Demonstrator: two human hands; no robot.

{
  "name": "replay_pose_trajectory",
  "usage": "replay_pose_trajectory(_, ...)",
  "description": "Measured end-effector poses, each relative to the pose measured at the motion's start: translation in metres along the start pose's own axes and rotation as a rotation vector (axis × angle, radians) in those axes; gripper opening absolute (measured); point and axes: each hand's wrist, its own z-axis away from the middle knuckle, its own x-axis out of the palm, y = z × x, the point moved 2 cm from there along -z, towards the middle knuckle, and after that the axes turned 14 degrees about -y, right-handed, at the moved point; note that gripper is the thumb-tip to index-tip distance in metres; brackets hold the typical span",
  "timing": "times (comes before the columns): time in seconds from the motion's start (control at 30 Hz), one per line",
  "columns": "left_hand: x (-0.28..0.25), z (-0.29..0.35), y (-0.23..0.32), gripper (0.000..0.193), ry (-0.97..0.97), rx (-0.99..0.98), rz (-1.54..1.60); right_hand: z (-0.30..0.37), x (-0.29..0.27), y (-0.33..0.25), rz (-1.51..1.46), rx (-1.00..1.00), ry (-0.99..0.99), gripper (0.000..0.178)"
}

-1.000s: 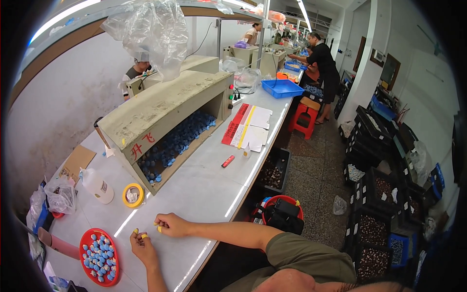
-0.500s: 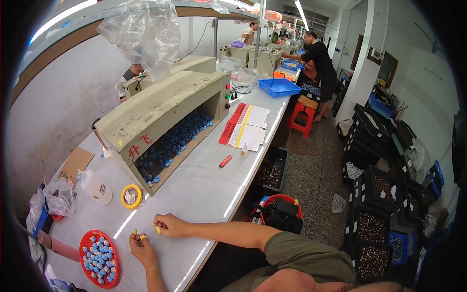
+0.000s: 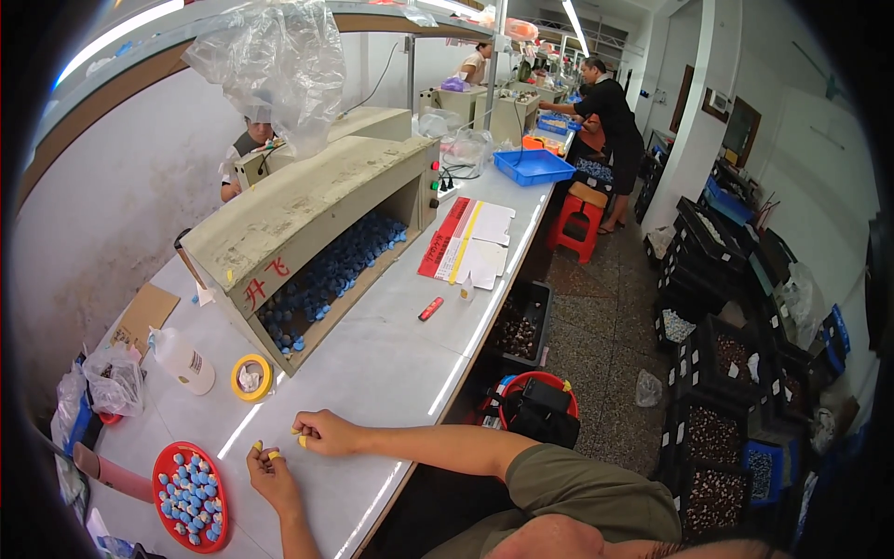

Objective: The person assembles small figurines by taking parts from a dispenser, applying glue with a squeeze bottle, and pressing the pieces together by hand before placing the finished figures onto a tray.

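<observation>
The red tray (image 3: 166, 456) lies left of the left fingers (image 3: 257, 458), apart.

Left grip (image 3: 272, 475), right grip (image 3: 328, 432): anything between fingertips too small to tell; some right fingertips tucked from sight. Left forearm (image 3: 296, 536) cut by lower edge. Co-worker's lower body hidden behind beige boxes (image 3: 307, 210). Front panel covers part of blue heap (image 3: 340, 265). Crate contents (image 3: 715, 438) too small to identify.

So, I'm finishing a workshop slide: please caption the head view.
Left hand and right hand, wearing yellow finger wraps, at a pale worktable near a red tray of blue pieces.
</observation>
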Motion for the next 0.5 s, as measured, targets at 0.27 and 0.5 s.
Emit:
replay_pose_trajectory(0.27,0.0012,-0.0001,-0.0035,0.034,-0.004,0.029,0.046,0.0004,0.0009,-0.0005,-0.027,-0.042,0.046,0.016)
replay_pose_trajectory(0.5,0.0006,0.0008,0.0016,0.035,-0.002,0.009,-0.015,0.0001,0.0008,0.0004,-0.029,-0.047,0.043,0.017)
